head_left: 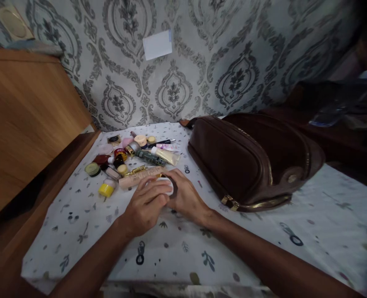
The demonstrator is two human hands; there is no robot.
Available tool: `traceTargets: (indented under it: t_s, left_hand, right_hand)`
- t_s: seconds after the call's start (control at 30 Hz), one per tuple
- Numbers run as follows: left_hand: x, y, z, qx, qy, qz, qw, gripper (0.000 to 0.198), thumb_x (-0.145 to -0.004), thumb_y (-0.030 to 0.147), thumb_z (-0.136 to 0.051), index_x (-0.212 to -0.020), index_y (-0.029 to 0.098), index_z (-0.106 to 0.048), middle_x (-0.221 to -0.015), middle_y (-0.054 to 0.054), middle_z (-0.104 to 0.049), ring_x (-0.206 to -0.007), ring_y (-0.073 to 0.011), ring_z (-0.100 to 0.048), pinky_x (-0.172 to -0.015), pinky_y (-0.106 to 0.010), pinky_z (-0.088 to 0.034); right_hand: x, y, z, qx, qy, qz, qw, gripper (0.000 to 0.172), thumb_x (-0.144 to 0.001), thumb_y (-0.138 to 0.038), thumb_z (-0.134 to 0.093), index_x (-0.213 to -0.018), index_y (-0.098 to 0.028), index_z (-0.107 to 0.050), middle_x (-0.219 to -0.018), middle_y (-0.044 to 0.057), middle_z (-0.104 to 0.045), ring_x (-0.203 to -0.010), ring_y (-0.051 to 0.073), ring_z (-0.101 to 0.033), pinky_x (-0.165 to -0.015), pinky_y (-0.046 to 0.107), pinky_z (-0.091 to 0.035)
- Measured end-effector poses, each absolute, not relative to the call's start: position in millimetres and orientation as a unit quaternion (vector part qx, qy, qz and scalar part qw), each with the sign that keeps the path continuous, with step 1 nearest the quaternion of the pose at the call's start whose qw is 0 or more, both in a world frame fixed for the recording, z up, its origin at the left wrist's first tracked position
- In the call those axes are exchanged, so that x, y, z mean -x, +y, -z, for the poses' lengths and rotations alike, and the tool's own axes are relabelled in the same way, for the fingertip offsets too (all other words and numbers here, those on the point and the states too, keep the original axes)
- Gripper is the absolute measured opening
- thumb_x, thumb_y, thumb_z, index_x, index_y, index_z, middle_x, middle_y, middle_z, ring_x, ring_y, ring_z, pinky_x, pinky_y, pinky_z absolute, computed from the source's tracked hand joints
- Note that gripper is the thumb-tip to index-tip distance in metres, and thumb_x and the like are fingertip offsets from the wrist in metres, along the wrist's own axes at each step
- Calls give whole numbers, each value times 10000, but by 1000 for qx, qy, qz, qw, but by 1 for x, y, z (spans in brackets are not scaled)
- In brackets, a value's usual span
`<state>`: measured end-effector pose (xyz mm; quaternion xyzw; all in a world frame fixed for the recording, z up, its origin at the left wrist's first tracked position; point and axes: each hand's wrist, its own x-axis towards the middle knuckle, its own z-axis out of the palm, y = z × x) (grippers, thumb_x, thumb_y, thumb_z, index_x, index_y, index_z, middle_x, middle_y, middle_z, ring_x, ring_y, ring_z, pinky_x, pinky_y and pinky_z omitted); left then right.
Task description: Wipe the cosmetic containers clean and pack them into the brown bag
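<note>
Over the near side of the cosmetics, my two hands meet around a small round cosmetic container with a white, disc-like top and a darker side. My right hand curls round its right side. From the left, the fingers of my left hand are bent over the white part, hiding much of it; whether that part is a lid or a pad I cannot tell. Just behind the hands lies a long beige tube. A yellow jar stands to the left, and a cream squeeze tube lies farther back.
More cosmetics, among them a dark green tube and a green-topped jar, are clustered on the patterned cloth. At the right lies a brown leather bag. A wooden cabinet borders the left; patterned wallpaper rises behind.
</note>
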<state>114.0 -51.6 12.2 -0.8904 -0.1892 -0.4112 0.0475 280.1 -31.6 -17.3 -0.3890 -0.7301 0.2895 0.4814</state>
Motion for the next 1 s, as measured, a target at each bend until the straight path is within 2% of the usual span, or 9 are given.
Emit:
traceTargets:
  t_s: [0.1, 0.17, 0.3, 0.37, 0.47, 0.57, 0.67, 0.83, 1.0]
  left_hand:
    - [-111, -48, -15, 876, -237, 421, 1, 207, -918, 33, -435, -905, 185, -576, -1061, -93, -707, -1077, -200, -645, -976, -399, -476]
    - [-108, -45, -16, 855, -296, 425, -29, 200, -936, 72, -423, -897, 192, -578, -995, -72, -699, -998, -185, -650, -891, -343, -508]
    - [-102, -39, -15, 802, -410, 431, -62, 156, -967, 155, -438, -929, 194, -584, -826, -10, -657, -779, -143, -634, -730, -256, -511]
    - [-101, -37, -13, 789, -428, 436, -62, 140, -972, 172, -445, -965, 192, -583, -843, -5, -658, -768, -135, -632, -727, -244, -511]
    - [-103, -39, -10, 798, -406, 445, -23, 142, -968, 146, -441, -980, 186, -577, -866, -18, -656, -808, -143, -635, -761, -256, -517]
    - [-108, -43, -11, 830, -342, 441, 22, 178, -942, 80, -434, -988, 180, -573, -969, -64, -664, -957, -179, -631, -867, -314, -515]
    - [-113, -50, -14, 864, -264, 428, 24, 224, -905, 14, -436, -974, 178, -572, -1058, -95, -663, -1061, -195, -612, -941, -346, -497]
    - [-110, -56, -20, 846, -258, 467, 18, 216, -877, 10, -467, -874, 194, -579, -911, -29, -657, -920, -148, -634, -861, -263, -497]
    - [-89, -39, -12, 752, -396, 526, 16, 134, -885, 200, -521, -777, 218, -599, -788, 21, -652, -726, -138, -633, -665, -212, -496]
  right_hand:
    - [-279, -38, 15, 356, -776, -251, 456, 386, -689, -135, -714, -1053, -198, -600, -1035, 70, -584, -1043, 256, -570, -911, 405, -502]
    - [-278, -40, 15, 349, -787, -238, 451, 328, -726, -169, -718, -1028, -215, -598, -1032, 65, -581, -1049, 253, -571, -906, 404, -512]
    - [-279, -38, 14, 372, -771, -227, 464, 463, -727, -188, -733, -1158, -225, -570, -1103, 71, -574, -1090, 254, -580, -938, 418, -514]
    - [-279, -37, 14, 386, -760, -229, 470, 528, -720, -185, -742, -1210, -219, -548, -1131, 78, -559, -1111, 256, -581, -963, 432, -507]
    - [-280, -38, 13, 398, -750, -233, 474, 515, -725, -186, -744, -1201, -222, -551, -1109, 72, -552, -1101, 254, -578, -968, 439, -505]
    - [-280, -38, 10, 406, -741, -244, 476, 507, -710, -174, -744, -1181, -221, -563, -1078, 67, -555, -1063, 249, -578, -943, 430, -513]
    - [-281, -38, 8, 421, -724, -254, 483, 478, -693, -172, -748, -1139, -219, -583, -1045, 59, -563, -1039, 245, -579, -921, 420, -512]
    - [-279, -40, 4, 413, -703, -269, 513, 527, -609, -167, -822, -1095, -199, -622, -1028, 46, -608, -1013, 234, -593, -904, 379, -508]
    - [-290, -57, -24, 388, -671, -300, 556, 599, -500, -238, -910, -1047, -188, -670, -1000, 30, -639, -956, 222, -624, -846, 327, -518]
